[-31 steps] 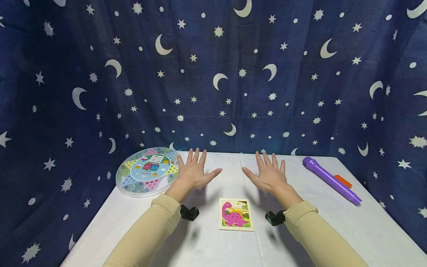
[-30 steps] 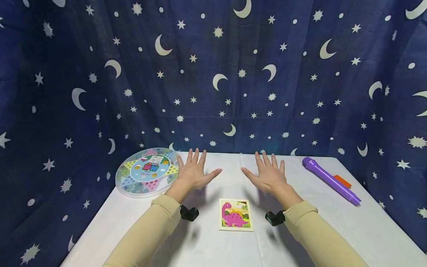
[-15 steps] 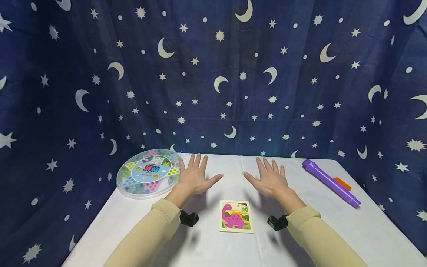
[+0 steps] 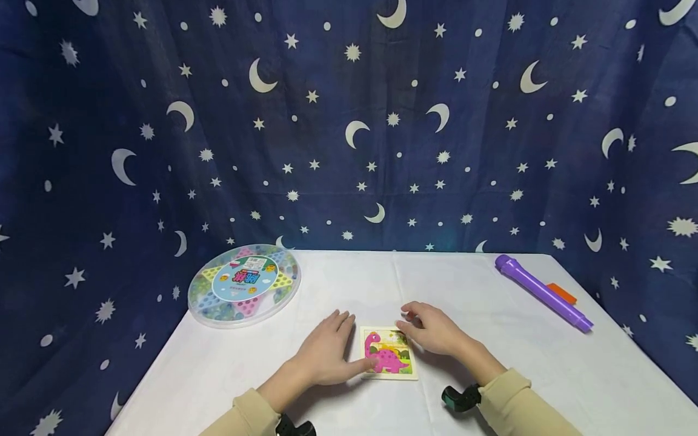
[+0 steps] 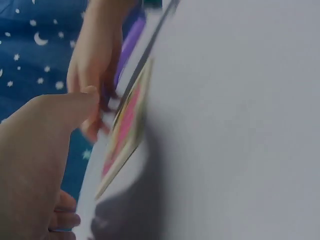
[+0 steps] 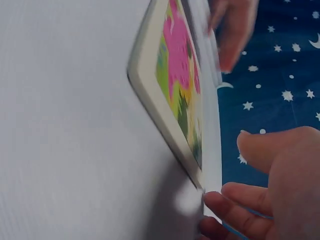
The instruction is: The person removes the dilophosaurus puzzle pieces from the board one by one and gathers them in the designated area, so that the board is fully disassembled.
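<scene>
While two bare hands are flanking it on a white-covered table (image 4: 349, 280), a pink-dinosaur picture board (image 4: 389, 357) is lying flat between them, just right of the left hand (image 4: 325, 352) and just left of the right hand (image 4: 433, 328). The left is sitting nearer, its thumb crossing the board's near left side as seen from above; whether it is touching, I am unable to tell. The right is hanging beside the far right corner, fingers loosely bent. Both hands are gripping nothing. Because the board is looking nearly square, no long axis is standing out. By count, one board, one round game case (image 4: 244, 286), one purple microphone (image 4: 542, 293), one orange piece (image 4: 562, 293) partly behind it and two black wrist cameras (image 4: 462, 399) are sharing the scene before a star-and-moon curtain (image 4: 327, 115)
</scene>
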`<act>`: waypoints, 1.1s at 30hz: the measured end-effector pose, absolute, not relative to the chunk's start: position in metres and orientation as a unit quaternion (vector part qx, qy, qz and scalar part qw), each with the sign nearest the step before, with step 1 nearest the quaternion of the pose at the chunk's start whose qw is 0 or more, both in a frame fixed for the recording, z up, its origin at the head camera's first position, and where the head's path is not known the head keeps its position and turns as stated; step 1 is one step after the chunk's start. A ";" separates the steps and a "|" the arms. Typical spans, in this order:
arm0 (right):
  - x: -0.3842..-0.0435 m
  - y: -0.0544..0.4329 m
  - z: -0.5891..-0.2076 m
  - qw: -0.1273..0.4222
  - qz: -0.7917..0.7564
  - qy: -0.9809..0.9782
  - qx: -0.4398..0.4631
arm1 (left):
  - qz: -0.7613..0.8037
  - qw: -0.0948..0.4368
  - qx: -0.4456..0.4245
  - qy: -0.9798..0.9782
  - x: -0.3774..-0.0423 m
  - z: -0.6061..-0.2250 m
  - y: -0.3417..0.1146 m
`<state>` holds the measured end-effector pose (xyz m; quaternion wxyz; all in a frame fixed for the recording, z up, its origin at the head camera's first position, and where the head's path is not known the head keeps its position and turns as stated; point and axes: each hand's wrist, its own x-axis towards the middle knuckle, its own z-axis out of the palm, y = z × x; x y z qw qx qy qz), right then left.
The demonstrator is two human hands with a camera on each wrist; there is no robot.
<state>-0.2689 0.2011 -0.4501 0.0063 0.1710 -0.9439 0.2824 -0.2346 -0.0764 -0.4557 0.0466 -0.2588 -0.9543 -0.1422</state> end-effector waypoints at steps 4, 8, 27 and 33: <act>-0.271 0.196 -0.455 0.017 0.293 -0.940 0.175 | -0.165 0.028 -0.267 -0.949 -0.225 -0.467 -0.069; -0.275 0.191 -0.457 0.021 0.302 -0.940 0.159 | -0.175 0.048 -0.267 -0.946 -0.224 -0.474 -0.069; -0.270 0.160 -0.455 0.074 0.227 -0.940 0.242 | -0.178 0.252 -0.413 -0.857 -0.208 -0.488 -0.060; -0.268 0.152 -0.461 0.047 0.244 -0.933 0.261 | -0.175 0.269 -0.414 -0.852 -0.205 -0.492 -0.059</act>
